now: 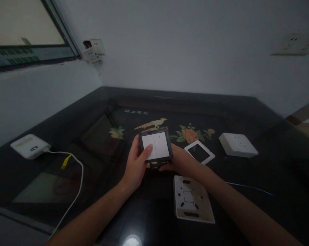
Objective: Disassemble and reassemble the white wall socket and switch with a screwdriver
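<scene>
Both hands hold a square switch module (pixel 158 145) with a white face and a dark frame, above the middle of the black table. My left hand (pixel 137 159) grips its left side, thumb lying on the white face. My right hand (pixel 177 159) is closed round the right side and lower edge, its fingers partly hidden behind the module. Just right of my right hand lies a thin white square frame (pixel 208 158). A white square back box (pixel 192 208) with slots and holes lies below my right forearm.
A white socket box (pixel 239 145) sits on the black table (pixel 149 222) at the right. At the left is a white device (pixel 29 145) with a white cable (pixel 81 174) and yellow tag. A thin wire (pixel 249 186) lies at the right. Sockets are on the wall.
</scene>
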Demonstrator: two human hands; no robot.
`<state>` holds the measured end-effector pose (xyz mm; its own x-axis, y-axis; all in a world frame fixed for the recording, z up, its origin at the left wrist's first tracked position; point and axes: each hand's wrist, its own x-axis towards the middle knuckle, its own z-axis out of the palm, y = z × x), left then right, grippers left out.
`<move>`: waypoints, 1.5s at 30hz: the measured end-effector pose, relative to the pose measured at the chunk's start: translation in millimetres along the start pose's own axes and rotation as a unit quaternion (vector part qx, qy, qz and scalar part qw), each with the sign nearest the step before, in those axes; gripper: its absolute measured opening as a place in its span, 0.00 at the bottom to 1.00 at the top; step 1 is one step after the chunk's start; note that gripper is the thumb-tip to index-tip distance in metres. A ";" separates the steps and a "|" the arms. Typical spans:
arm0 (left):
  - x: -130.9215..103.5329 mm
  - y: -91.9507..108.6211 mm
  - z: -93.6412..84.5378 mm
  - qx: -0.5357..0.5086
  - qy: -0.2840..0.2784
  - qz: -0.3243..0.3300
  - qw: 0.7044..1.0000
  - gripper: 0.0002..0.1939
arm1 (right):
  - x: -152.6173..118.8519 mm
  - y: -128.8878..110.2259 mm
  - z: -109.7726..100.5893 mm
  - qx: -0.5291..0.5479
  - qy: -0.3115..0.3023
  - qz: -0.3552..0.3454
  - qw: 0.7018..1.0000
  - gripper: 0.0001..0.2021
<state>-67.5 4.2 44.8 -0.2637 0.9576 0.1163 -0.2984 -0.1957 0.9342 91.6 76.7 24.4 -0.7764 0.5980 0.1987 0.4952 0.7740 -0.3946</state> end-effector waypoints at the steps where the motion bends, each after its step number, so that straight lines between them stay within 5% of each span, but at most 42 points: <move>1: -0.4 -0.7 -0.8 0.003 -0.006 0.008 1.000 0.23 | 3.1 -2.0 2.4 -0.011 -0.009 -0.005 1.000 0.28; 3: -0.8 -1.5 -2.5 0.017 -0.019 0.028 0.999 0.23 | 7.9 -4.9 6.6 -0.039 -0.021 -0.015 0.999 0.29; 7: -1.9 1.4 -2.7 0.044 -0.034 0.043 0.998 0.24 | 10.6 -7.3 6.4 -0.091 -0.020 -0.018 0.995 0.13; 11: -5.3 6.1 2.0 0.003 -0.068 -0.006 0.998 0.26 | 2.2 0.4 -17.1 -0.143 0.012 -0.008 0.990 0.08; 20: -21.0 0.4 6.8 0.066 -0.201 -0.120 0.970 0.45 | -92.0 20.2 -78.1 -0.208 0.200 0.078 0.954 0.11; 23: -24.0 0.7 6.7 0.112 -0.245 -0.140 0.953 0.54 | -124.0 5.3 -75.2 -0.104 0.338 0.133 0.926 0.23; 26: -24.6 -0.8 5.9 0.168 -0.236 -0.131 0.948 0.55 | -141.2 -11.2 -66.7 -0.001 0.402 0.198 0.894 0.29; 34: -23.0 -6.9 5.4 0.287 -0.215 -0.063 0.931 0.46 | -141.5 -29.8 -67.2 0.157 0.498 0.203 0.828 0.35; 38: -29.9 -9.2 9.2 0.294 -0.241 -0.067 0.922 0.43 | -143.6 -31.4 -72.4 0.232 0.538 0.206 0.784 0.29; 45: -43.3 -21.2 12.6 0.315 -0.289 -0.042 0.903 0.47 | -144.2 -27.4 -68.5 0.320 0.519 0.236 0.757 0.23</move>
<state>-38.2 -30.4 24.2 0.3119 0.9498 0.0231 0.3339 -0.1324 0.9333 216.7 -16.5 68.0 0.3175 0.8747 0.3662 0.0740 0.3621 -0.9292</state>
